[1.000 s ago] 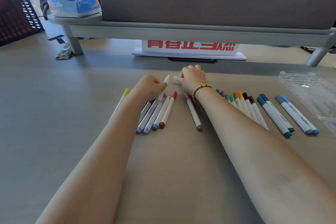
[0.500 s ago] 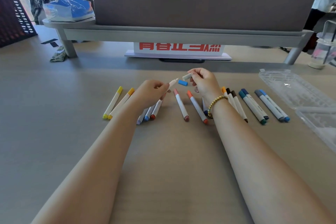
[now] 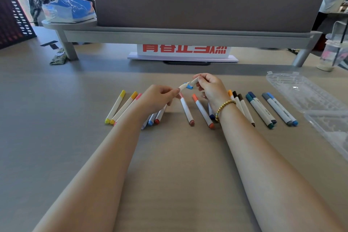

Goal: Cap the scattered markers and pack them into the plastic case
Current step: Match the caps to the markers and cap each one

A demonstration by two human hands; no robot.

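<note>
Both hands meet over a row of markers, joining a white cap to a marker above the table.

The left hand [image 3: 160, 98] pinches a white marker [image 3: 182, 87] near its tip; the right hand [image 3: 211, 88] pinches a white cap [image 3: 194, 81] between thumb and fingers, its end touching the marker tip. A loose blue cap [image 3: 189, 86] lies on the table [image 3: 178, 156] just behind that junction. Left of the hands lie the yellow marker [image 3: 115, 107], an orange-yellow one and a pink one; right of the hands, dark and blue markers [image 3: 280, 108]. The open plastic case [image 3: 308, 96] sits well to the right of the hands, beyond the blue markers.
</note>
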